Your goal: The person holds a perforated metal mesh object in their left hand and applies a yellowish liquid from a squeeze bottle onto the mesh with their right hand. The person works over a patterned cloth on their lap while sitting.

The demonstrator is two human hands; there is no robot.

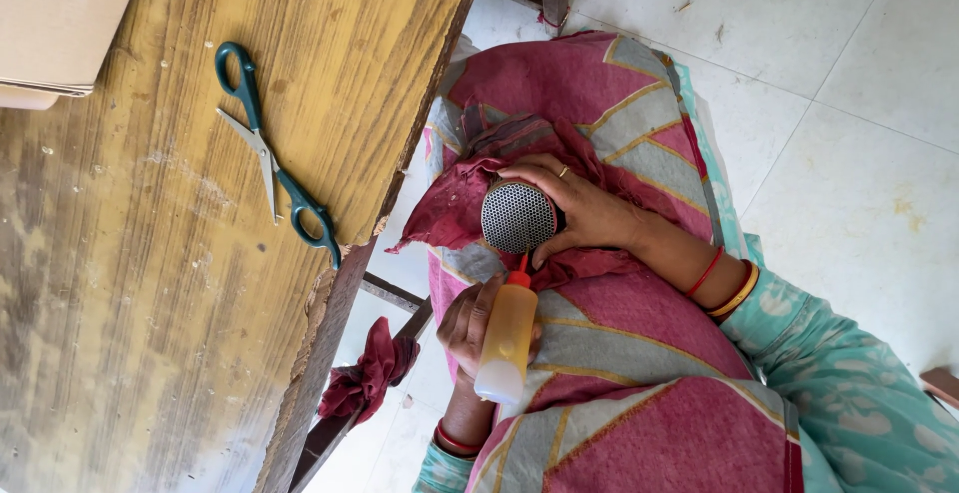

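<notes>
Beside the worn wooden bench (130, 253), over a pale tiled floor (849, 153), a person sits with a large maroon and grey cloth (619, 373) spread across the lap. On the bench lie green-handled scissors (272, 158), shut and untouched, and the corner of a cardboard box (55, 23). A loose maroon scrap (368, 378) hangs on the frame under the bench.

One hand (589, 208), which I take for the left, curls around a small round part with a perforated metal face (517, 217); its fingers clasp the rim and press it into bunched maroon fabric (455, 203). The other hand (472, 325), seemingly the right, wraps its fingers around a yellowish squeeze bottle (507, 338) with a red nozzle, whose tip touches or sits just beside the lower rim of the mesh part.

By my judgement the work is midway: fabric is already gathered behind and around the part, and glue seems to be going on at the rim. The mesh face shows uncovered, so any further wrapping, pressing down and trimming with the scissors appears left to do. Whether glue has come out cannot be told.
</notes>
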